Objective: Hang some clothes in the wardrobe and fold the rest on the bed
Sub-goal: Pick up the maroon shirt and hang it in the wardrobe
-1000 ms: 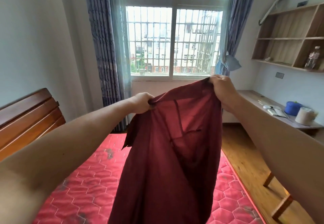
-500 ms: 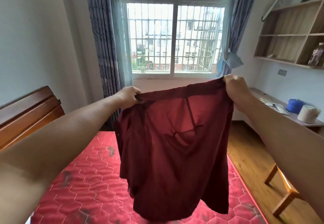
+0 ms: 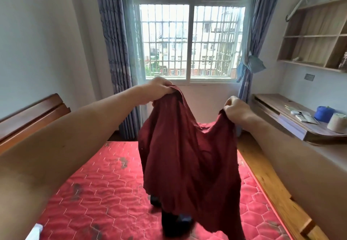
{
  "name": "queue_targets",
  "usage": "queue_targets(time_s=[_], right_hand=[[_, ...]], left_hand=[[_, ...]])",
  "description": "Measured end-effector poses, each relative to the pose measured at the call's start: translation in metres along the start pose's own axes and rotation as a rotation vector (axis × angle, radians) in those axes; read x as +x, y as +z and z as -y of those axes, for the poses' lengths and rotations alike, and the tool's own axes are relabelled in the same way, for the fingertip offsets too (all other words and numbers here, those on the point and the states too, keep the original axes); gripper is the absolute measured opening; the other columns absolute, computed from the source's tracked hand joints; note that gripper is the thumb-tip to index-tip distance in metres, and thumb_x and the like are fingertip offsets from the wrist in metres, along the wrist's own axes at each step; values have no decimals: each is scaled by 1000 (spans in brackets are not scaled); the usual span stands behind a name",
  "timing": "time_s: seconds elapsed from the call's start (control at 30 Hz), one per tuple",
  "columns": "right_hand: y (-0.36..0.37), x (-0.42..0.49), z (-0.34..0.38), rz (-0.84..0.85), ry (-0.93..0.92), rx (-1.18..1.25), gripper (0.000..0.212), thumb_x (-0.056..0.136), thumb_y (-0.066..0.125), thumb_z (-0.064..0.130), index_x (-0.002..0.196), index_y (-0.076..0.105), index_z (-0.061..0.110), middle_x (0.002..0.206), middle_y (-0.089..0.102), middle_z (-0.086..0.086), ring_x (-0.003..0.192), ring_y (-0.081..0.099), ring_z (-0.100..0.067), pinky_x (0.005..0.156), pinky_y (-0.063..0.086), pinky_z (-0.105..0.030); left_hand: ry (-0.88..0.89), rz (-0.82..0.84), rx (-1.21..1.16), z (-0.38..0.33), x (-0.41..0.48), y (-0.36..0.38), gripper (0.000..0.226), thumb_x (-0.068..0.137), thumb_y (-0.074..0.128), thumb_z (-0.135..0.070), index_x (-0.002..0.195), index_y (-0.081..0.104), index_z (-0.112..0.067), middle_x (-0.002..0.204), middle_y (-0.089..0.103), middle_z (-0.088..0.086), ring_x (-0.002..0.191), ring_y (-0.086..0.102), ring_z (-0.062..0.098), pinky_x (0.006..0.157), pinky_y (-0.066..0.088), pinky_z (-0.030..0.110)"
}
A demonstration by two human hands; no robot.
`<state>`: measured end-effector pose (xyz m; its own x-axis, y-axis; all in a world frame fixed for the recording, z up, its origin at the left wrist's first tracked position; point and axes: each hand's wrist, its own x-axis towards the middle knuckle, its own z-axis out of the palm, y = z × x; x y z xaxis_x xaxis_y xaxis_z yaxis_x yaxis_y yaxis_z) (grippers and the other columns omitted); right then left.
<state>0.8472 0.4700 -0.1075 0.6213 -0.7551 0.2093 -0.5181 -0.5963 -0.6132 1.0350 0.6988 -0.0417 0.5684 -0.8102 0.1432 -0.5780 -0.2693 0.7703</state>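
Observation:
A dark red shirt (image 3: 187, 155) hangs in the air over the bed (image 3: 97, 192), gripped along its top edge by both hands. My left hand (image 3: 159, 85) is closed on its upper left corner, higher and farther out. My right hand (image 3: 236, 110) is closed on the upper right corner, lower. The cloth sags between the two hands and its lower edge reaches the mattress. A dark garment (image 3: 174, 223) lies on the red quilted mattress, partly hidden behind the shirt's hem.
A wooden headboard (image 3: 32, 115) stands at the left. A barred window (image 3: 189, 40) with blue curtains faces me. A wooden desk (image 3: 277, 115) with a blue container (image 3: 324, 113) and a pale roll (image 3: 337, 125) runs along the right wall under open shelves (image 3: 315, 37).
The shirt was held taut and spread wide; now both hands are lower and closer together, the right one lowest, so the top edge sags and the hem reaches the mattress.

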Motion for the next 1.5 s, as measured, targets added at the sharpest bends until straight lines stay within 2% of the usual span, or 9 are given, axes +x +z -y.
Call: queue_targets(time_s=[0.1, 0.3, 0.5, 0.7, 0.83, 1.0, 1.1, 1.3, 1.5], right_hand=[[22, -16, 25, 28, -132, 26, 6, 90, 58, 16, 93, 63, 15, 96, 67, -8, 90, 61, -27, 75, 44, -29], [63, -67, 77, -8, -441, 298, 14, 87, 64, 23, 78, 53, 24, 63, 61, 5, 59, 54, -13, 57, 40, -28], [76, -77, 73, -204, -429, 397, 14, 95, 61, 25, 102, 51, 18, 67, 61, 3, 60, 56, -13, 63, 35, -28], [90, -93, 67, -148, -890, -487, 50, 101, 39, 58, 145, 33, 35, 86, 72, -1, 74, 72, -29, 65, 58, -39], [91, -80, 57, -238, -747, -585, 35, 98, 48, 22, 132, 54, 29, 85, 70, -3, 74, 71, -32, 59, 51, -36], [70, -64, 46, -145, -501, -700, 25, 94, 47, 12, 107, 67, 19, 96, 68, -6, 88, 71, -34, 66, 48, -36], [58, -55, 42, -37, -246, -532, 29, 93, 45, 15, 112, 66, 17, 109, 70, -13, 100, 69, -37, 81, 53, -39], [80, -33, 40, 129, 113, 590, 60, 93, 49, 28, 146, 26, 44, 91, 69, -15, 66, 68, -29, 53, 60, -37], [123, -31, 33, 212, -80, 573, 22, 106, 42, 28, 119, 60, 32, 103, 66, 2, 89, 60, -10, 78, 50, -21]], left_hand=[[-93, 93, -177, -15, -2, 7, 28, 97, 58, -17, 110, 66, 7, 97, 65, 21, 90, 65, 33, 96, 49, 59], [-154, 108, -385, -27, -7, 12, 22, 101, 46, -6, 115, 59, 6, 93, 66, 22, 76, 69, 29, 68, 60, 40], [-169, 50, -580, -21, -4, 5, 45, 99, 40, 6, 137, 51, -16, 112, 62, 23, 79, 67, 25, 71, 58, 45], [-108, -172, -723, -34, -6, 15, 50, 83, 31, 17, 107, 71, 0, 103, 67, 19, 90, 65, 30, 93, 55, 50], [-29, -236, -639, -33, -6, 10, 61, 74, 28, 19, 109, 73, -2, 97, 70, 15, 93, 67, 31, 91, 58, 51], [398, -433, 579, -11, -6, 2, 47, 78, 51, 7, 116, 70, -12, 118, 66, 2, 110, 61, 22, 94, 50, 29], [344, -536, 767, -4, -8, 2, 22, 83, 59, -14, 103, 68, -14, 106, 62, -3, 106, 56, 21, 80, 48, 34], [196, -319, 265, -15, -4, 13, 24, 98, 44, -10, 106, 64, 0, 99, 57, 11, 89, 56, 24, 78, 42, 29], [26, -169, -427, -37, -14, 27, 27, 103, 38, -11, 104, 64, -6, 100, 67, 22, 92, 64, 35, 95, 51, 50]])
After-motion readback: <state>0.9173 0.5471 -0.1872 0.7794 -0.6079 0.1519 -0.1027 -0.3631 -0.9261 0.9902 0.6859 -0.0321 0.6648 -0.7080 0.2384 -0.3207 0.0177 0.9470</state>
